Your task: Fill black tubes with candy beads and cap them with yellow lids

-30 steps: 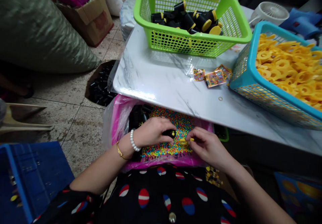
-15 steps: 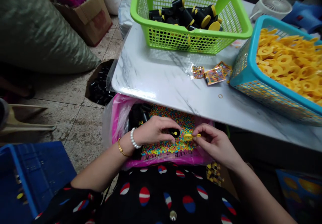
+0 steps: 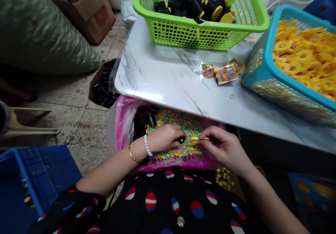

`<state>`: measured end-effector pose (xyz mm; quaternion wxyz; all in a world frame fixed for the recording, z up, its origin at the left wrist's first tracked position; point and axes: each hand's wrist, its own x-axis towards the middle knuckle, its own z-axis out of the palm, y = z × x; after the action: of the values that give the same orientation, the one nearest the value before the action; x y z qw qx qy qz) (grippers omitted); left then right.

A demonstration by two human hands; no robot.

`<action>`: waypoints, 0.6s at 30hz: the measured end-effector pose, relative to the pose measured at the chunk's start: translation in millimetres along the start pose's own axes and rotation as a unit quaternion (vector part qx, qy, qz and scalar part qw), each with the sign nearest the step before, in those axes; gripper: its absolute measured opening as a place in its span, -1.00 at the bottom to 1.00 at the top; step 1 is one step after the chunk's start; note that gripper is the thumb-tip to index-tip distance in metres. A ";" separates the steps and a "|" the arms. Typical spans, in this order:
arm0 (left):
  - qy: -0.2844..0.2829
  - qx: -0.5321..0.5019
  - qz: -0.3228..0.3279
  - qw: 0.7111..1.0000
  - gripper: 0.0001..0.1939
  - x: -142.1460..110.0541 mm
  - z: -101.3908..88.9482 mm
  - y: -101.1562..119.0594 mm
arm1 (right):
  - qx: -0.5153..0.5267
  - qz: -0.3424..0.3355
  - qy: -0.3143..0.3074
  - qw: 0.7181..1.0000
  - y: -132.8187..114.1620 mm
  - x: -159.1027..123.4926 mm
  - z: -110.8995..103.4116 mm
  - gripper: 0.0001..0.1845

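Observation:
My left hand (image 3: 165, 138) is closed round a small black plastic cup (image 3: 180, 140), low over the many-coloured little balls (image 3: 181, 120). A speck of yellow shows at the cup's mouth. Pinched between the fingertips of my right hand (image 3: 226, 149) is a yellow plastic cap with a ring (image 3: 195, 140), a short way right of the cup. The balls fill a pink tub (image 3: 123, 118) lined with clear plastic. More black cups (image 3: 144, 117) lie at the tub's left end, partly hidden by my left forearm.
Above the tub, a marble-patterned table (image 3: 162, 76) holds a green basket (image 3: 207, 38) of black cups with yellow caps. Right of it stand a blue basket (image 3: 288, 81) of yellow rings and some printed packets (image 3: 226, 74). A blue crate (image 3: 49, 178) is at lower left, a big sack (image 3: 44, 34) at upper left.
My left hand has tipped the black cup and lowered it towards the balls, so less of its mouth shows. The right hand keeps the yellow cap nearly still. The view has shifted slightly.

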<state>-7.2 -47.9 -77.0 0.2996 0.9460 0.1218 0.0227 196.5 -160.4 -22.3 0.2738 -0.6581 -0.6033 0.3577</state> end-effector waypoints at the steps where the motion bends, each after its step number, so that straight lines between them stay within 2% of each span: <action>1: 0.006 -0.009 0.001 1.000 -0.73 -0.5 0.2 -1.1 | 0.008 0.008 0.002 1.000 0.1 -1.3 -3.0 -0.92; 5: 0.005 0.076 -0.037 0.996 -0.85 2.2 7.4 4.1 | 0.024 0.037 0.034 0.998 0.5 -3.6 -12.2 -0.94; 8: -0.015 0.081 -0.016 0.996 -0.83 5.6 14.0 12.0 | 0.028 0.040 0.038 0.998 -0.2 -2.7 -9.9 -0.94; 12: -0.036 0.061 0.011 0.997 -0.84 4.8 14.3 13.1 | 0.047 0.032 0.009 0.998 -3.1 -2.9 -4.4 -0.94; 15: -0.027 -0.035 0.044 0.998 -0.71 0.8 5.9 8.0 | 0.072 0.051 0.017 0.996 -4.2 -5.7 -8.5 -0.94; 18: 0.013 -0.193 0.062 0.979 -0.63 -3.5 -8.7 4.7 | 0.128 0.088 0.028 0.987 -2.7 -8.2 -16.9 -0.95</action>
<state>-10.5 -47.6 -67.1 0.4730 0.8757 0.0603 0.0765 208.3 -167.0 -9.0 0.3396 -0.6781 -0.4844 0.4361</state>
